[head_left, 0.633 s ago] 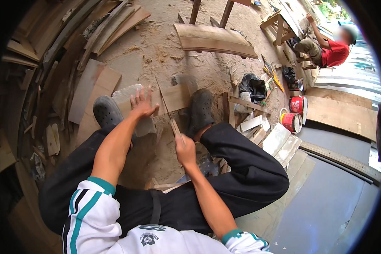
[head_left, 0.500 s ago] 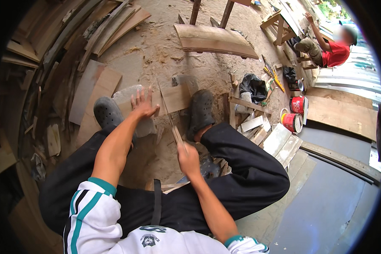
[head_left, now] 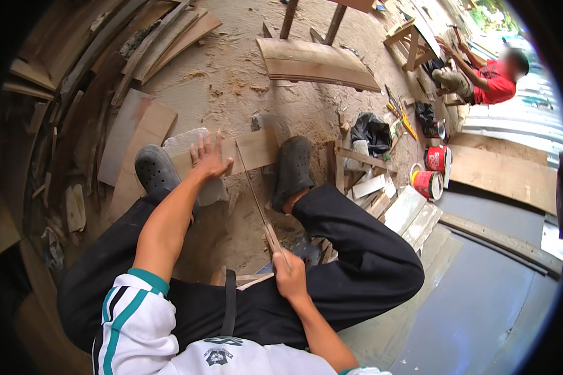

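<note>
My left hand (head_left: 210, 160) lies flat with fingers spread on a light wooden board (head_left: 256, 149), pressing it from above. The board rests across a pale stone-like block (head_left: 216, 190); its right end reaches my right clog (head_left: 294, 165). My left clog (head_left: 155, 167) stands at the board's other side. In my right hand (head_left: 291, 277), closed round its wooden handle, is a handsaw (head_left: 252, 182). The thin blade slants up and away from me, its far end meeting the board just right of my left hand. How deep it sits in the wood I cannot tell.
Stacked planks (head_left: 162, 47) line the left. Ahead stands a wooden piece with a curved board (head_left: 319, 62). To the right are wood scraps (head_left: 372, 185), a black bag (head_left: 371, 133), paint cans (head_left: 427, 182) and grey sheets (head_left: 475, 300). A person in red (head_left: 497, 82) works at far right.
My right hand has drawn the saw back toward me and slightly right. My left hand stays on the board. The person in red has shifted their arms.
</note>
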A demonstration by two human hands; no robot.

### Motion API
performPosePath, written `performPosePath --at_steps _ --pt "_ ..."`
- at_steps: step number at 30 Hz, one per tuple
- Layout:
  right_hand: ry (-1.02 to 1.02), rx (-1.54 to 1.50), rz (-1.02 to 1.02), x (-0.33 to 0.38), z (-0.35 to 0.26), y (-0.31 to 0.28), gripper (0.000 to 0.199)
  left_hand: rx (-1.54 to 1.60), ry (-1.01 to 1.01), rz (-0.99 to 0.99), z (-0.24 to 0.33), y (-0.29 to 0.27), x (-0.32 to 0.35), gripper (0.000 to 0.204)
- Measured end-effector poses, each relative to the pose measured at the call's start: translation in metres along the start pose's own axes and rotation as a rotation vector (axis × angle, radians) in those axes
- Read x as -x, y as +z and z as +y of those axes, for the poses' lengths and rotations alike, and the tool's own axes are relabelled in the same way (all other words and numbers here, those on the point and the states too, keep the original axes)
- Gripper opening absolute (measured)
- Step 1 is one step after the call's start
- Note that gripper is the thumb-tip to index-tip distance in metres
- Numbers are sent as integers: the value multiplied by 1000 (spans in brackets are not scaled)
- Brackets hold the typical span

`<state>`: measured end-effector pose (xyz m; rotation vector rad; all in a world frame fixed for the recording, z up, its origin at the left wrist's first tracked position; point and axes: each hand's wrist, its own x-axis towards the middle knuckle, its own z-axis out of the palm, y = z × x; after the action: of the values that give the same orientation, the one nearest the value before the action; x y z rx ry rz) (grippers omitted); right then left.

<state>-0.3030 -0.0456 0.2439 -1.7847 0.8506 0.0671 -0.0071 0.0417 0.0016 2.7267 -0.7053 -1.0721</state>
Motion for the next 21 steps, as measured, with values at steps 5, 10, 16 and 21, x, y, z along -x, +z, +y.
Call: performPosePath --at_steps 5,10,16,21 --pt "-134 48 31 -97 46 37 34 48 28 -26 13 0 4 100" --pt "-84 66 -34 -56 14 18 33 17 16 -23 2 1 7 100" --pt "-43 62 11 -57 29 26 34 1 9 -60 16 -2 7 97" --pt "-26 45 -6 -68 2 20 34 8 12 -29 1 3 10 97"
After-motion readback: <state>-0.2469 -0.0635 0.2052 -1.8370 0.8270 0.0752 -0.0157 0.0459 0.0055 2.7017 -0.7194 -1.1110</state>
